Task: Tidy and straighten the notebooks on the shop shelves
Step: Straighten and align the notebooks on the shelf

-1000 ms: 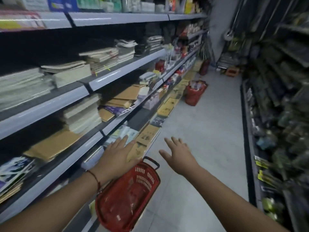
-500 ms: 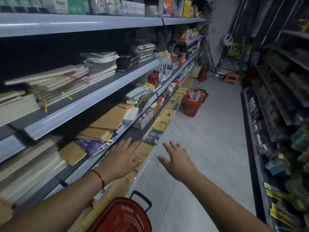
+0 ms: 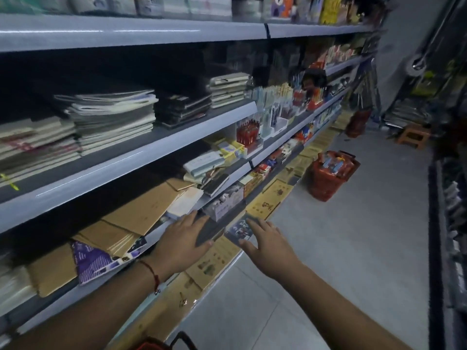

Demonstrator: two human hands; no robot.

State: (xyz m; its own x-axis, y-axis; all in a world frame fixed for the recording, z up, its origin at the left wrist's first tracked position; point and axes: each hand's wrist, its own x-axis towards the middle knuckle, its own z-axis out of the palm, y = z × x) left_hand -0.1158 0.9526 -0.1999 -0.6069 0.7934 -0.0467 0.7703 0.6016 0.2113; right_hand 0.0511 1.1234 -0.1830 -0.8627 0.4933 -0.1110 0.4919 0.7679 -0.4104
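Brown kraft notebooks (image 3: 141, 213) lie fanned and crooked on the middle shelf (image 3: 106, 173) at left, with a purple-patterned notebook (image 3: 92, 261) sticking out over the shelf edge beneath them. A white notebook (image 3: 185, 200) slants beside the brown ones. My left hand (image 3: 183, 238) hovers, fingers straight, just in front of that shelf's edge, holding nothing. My right hand (image 3: 267, 245) is stretched out flat over the lowest shelf near a dark picture-cover notebook (image 3: 240, 228). Neater stacks (image 3: 113, 120) sit one shelf higher.
A red basket (image 3: 331, 173) full of goods stands on the aisle floor ahead. Another red basket's handle (image 3: 177, 342) shows at the bottom edge. Yellow-brown booklets (image 3: 217, 258) line the lowest shelf. A dark rack (image 3: 449, 223) runs along the right; an orange stool (image 3: 414, 136) is far back.
I have moved forward along the aisle; the near red basket has dropped almost out of view. Both hands stay open and have come closer to the crooked brown notebooks.
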